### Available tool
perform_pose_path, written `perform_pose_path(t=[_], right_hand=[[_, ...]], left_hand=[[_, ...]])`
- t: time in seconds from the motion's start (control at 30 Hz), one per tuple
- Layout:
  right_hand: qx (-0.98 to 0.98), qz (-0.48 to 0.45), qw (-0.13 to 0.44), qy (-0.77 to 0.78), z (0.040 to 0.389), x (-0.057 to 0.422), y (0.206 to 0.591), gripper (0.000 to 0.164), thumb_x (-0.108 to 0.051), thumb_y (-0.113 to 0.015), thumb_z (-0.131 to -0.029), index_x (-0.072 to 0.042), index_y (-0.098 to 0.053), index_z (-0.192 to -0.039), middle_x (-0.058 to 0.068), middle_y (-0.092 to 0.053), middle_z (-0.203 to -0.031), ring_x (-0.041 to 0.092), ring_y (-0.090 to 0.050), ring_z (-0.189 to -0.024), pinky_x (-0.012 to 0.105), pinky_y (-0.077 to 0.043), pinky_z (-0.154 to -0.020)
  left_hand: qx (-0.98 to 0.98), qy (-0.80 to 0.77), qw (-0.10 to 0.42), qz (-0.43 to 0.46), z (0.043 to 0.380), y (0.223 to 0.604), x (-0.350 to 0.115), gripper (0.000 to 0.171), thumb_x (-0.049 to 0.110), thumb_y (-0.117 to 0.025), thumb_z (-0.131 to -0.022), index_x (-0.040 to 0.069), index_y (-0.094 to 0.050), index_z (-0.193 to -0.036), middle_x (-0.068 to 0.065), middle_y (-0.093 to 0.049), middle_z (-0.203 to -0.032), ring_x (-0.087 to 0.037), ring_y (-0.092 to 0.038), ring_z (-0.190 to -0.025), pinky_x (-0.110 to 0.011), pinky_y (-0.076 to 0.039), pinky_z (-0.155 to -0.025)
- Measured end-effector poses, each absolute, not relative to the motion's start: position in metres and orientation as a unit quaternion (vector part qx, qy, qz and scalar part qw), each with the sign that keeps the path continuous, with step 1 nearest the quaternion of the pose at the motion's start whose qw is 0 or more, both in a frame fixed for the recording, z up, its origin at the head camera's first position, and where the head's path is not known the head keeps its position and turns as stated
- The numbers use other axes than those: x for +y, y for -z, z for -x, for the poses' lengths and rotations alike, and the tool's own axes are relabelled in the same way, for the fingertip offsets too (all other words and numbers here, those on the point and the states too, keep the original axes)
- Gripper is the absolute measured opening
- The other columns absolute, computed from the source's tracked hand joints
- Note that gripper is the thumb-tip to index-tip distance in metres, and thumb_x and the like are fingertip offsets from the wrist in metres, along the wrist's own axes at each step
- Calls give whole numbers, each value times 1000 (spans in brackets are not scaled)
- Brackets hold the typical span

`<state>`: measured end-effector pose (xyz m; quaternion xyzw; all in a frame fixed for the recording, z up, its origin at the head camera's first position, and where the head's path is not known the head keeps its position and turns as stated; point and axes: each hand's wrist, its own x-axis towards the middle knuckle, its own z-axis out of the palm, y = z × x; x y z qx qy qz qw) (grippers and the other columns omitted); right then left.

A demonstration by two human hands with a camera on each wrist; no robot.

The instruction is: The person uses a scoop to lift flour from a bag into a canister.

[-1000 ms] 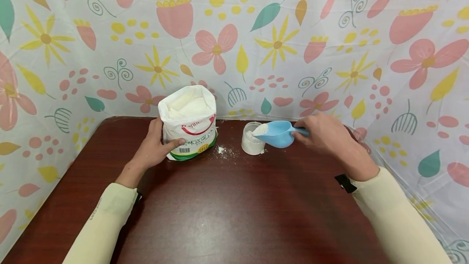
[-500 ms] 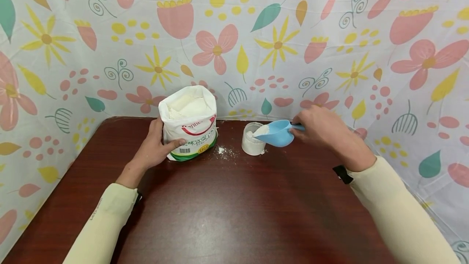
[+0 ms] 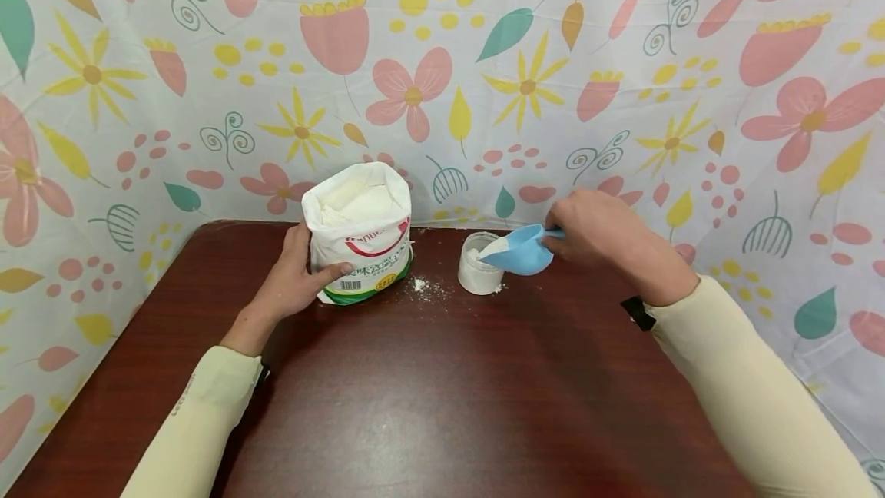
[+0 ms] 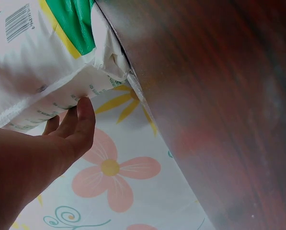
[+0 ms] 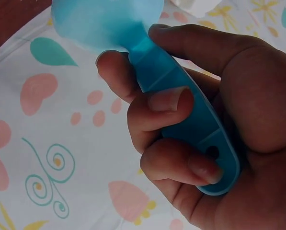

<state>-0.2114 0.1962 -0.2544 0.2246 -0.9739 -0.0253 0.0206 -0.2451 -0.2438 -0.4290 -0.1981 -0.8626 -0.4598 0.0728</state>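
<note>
In the head view a white bag (image 3: 369,246) of white powder, its top open, stands at the back left of the table. My left hand (image 3: 293,279) holds its left side, thumb on the front. The left wrist view shows fingers (image 4: 85,120) bent against the bag (image 4: 32,62). My right hand (image 3: 594,227) grips the handle of a blue scoop (image 3: 523,253), fingers wrapped round the handle (image 5: 181,110) in the right wrist view. With white powder at its tip, the scoop tilts down to the left over the mouth of a small clear jar (image 3: 478,277) holding white powder.
Spilled white powder (image 3: 423,287) lies between bag and jar on the dark reddish-brown table (image 3: 429,390). A flower-patterned cloth (image 3: 429,98) hangs close behind the table and along its sides.
My right hand has risen slightly and shifted left. The scoop's handle end comes up, so it tips more steeply at the jar. My left hand and the bag stay in place.
</note>
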Motion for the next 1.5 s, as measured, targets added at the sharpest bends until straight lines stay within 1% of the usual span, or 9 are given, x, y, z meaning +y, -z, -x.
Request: perform_pose_path(t=[0.1,0.4,0.53,0.6,0.77,0.97,1.1,1.27,1.5], right_hand=[[-972,-232,15,31,214,193,251,31,-14,-77,-91,-15,-65,-63,-3,-36,-55,20,-44,-56,33,-33,-53],[-976,-213,5,41,219,180,246,36,-10,-73,-90,-15,-53,-60,-3,-31,-56,17,-35,-53,33,-28,-52],[-975,-217,-2,50,221,175,244,37,-12,-75,-91,-13,-55,-60,-2,-31,-57,18,-36,-55,33,-29,-53],[-975,-217,-7,52,223,173,242,32,-13,-77,-91,-12,-61,-63,-1,-37,-58,19,-40,-56,34,-33,-53],[-975,-209,-25,64,229,168,238,14,-16,-80,-90,-9,-69,-84,2,-61,-70,23,-56,-66,38,-46,-58],[-977,-192,-50,81,235,161,234,15,-18,-82,-91,-11,-71,-82,3,-64,-70,24,-58,-66,36,-46,-56],[-977,-190,-63,78,238,161,233,15,-19,-82,-91,-11,-73,-82,2,-65,-69,23,-59,-67,36,-47,-58],[-973,-200,-83,81,244,159,229,20,-16,-79,-90,-11,-70,-73,2,-60,-65,22,-55,-64,35,-44,-57],[-976,-171,-114,75,248,152,222,29,-9,-70,-85,-12,-58,-59,-2,-39,-55,17,-37,-55,31,-32,-53]], left_hand=[[-862,460,72,198,245,429,-244,103,30,-85,-93,30,-14,-169,-14,-33,-153,-31,-25,-143,-69,-34,-111],[-862,462,70,197,245,428,-244,102,31,-85,-93,31,-16,-168,-12,-34,-153,-30,-26,-141,-68,-36,-110],[-862,462,70,197,245,428,-243,102,30,-86,-92,31,-17,-168,-11,-34,-153,-29,-26,-141,-68,-36,-111],[-861,464,71,195,245,428,-243,102,30,-86,-92,31,-17,-168,-11,-34,-153,-29,-26,-142,-67,-36,-112],[-864,460,71,194,243,427,-243,103,31,-85,-93,30,-15,-169,-13,-33,-153,-30,-27,-141,-68,-35,-111],[-867,455,68,190,242,426,-243,105,32,-84,-94,30,-11,-170,-17,-32,-153,-34,-27,-141,-70,-35,-110],[-870,453,60,182,243,425,-242,108,34,-84,-94,35,-7,-170,-16,-30,-156,-34,-26,-144,-71,-34,-111],[-869,453,65,187,243,425,-243,107,34,-84,-94,34,-9,-170,-16,-30,-156,-33,-26,-144,-71,-34,-111],[-864,457,72,199,243,427,-243,104,31,-84,-94,31,-13,-169,-14,-33,-152,-32,-27,-140,-69,-35,-110]])
